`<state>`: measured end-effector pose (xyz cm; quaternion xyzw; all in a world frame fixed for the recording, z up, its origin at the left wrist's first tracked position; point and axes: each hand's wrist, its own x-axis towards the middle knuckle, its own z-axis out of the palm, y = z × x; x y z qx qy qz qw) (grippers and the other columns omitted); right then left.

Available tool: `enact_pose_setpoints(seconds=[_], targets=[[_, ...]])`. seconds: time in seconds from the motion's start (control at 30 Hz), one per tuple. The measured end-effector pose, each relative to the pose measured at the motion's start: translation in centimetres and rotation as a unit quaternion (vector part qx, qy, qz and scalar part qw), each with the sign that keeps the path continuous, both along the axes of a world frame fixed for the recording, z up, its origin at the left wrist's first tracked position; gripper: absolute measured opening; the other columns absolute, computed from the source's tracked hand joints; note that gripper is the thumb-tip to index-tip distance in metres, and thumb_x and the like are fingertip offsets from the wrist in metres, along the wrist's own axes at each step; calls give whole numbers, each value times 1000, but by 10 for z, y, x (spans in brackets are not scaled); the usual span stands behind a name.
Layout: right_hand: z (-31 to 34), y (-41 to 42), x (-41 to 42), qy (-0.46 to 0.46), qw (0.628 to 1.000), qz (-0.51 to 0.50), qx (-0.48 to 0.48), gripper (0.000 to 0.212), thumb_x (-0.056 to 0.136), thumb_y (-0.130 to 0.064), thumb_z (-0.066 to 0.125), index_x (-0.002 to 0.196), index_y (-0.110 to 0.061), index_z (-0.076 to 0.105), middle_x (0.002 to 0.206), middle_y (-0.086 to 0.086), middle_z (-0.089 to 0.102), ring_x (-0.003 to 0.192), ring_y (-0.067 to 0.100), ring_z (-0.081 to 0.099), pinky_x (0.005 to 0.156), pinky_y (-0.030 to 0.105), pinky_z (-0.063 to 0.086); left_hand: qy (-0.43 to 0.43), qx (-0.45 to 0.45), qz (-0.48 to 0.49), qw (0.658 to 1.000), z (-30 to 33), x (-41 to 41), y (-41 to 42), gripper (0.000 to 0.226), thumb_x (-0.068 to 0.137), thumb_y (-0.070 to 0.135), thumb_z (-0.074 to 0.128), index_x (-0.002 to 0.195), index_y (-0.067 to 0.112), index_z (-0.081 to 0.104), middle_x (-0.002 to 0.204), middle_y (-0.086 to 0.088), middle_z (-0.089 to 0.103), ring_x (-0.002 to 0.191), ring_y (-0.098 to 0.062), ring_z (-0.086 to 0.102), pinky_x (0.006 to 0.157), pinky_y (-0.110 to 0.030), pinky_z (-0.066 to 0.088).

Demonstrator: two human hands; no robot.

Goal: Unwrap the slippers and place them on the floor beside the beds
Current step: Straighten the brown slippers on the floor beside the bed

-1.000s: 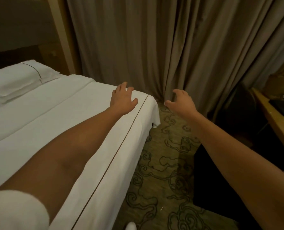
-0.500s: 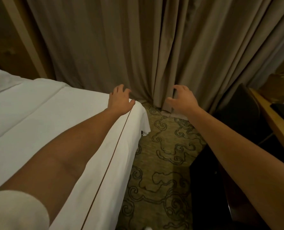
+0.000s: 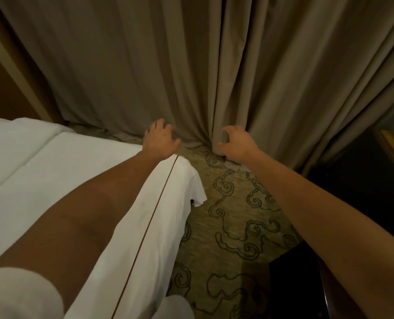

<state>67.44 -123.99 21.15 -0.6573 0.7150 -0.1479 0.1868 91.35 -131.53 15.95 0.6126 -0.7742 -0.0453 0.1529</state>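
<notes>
No slippers or wrapping show clearly in the head view. My left hand (image 3: 160,139) reaches past the far corner of the white bed (image 3: 53,171), with its fingers spread against the beige curtain (image 3: 145,65) and nothing in them. My right hand (image 3: 235,143) is curled around the vertical edge fold of the right curtain panel (image 3: 283,77), low down near the floor. A white rounded shape (image 3: 176,306) sits at the bottom edge beside the bed; I cannot tell what it is.
A green carpet with dark swirl patterns (image 3: 232,222) runs between the bed and dark furniture (image 3: 361,180) on the right. The bed cover has a thin brown stripe (image 3: 154,215) near its edge. A wooden frame (image 3: 11,84) stands at the far left.
The view has swung right, so the pillow is out of sight. Both hands moved forward from above the bed corner to the curtain, and my right hand closed on the curtain edge.
</notes>
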Motion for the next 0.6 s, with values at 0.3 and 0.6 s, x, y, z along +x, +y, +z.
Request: enact_pose_setpoints(seconds=[0.3,0.6], targets=[[-39,-209,-62,21,999,-13,44,68,96,-40,59,157,-18,36,158,14,37,141,34,42,114,41,41,-9,35,-14,999,-41,-57,-217,55,91,44,60,140,18,53,151,-14,38,140,-35,34,110,-51,33],[-38,-395,-115,15,1000,26,-9,66,93,-36,63,154,-24,41,159,7,39,142,32,40,117,41,37,27,39,10,999,-55,-93,-405,66,93,48,56,150,19,37,150,-19,39,135,-41,39,108,-55,35]])
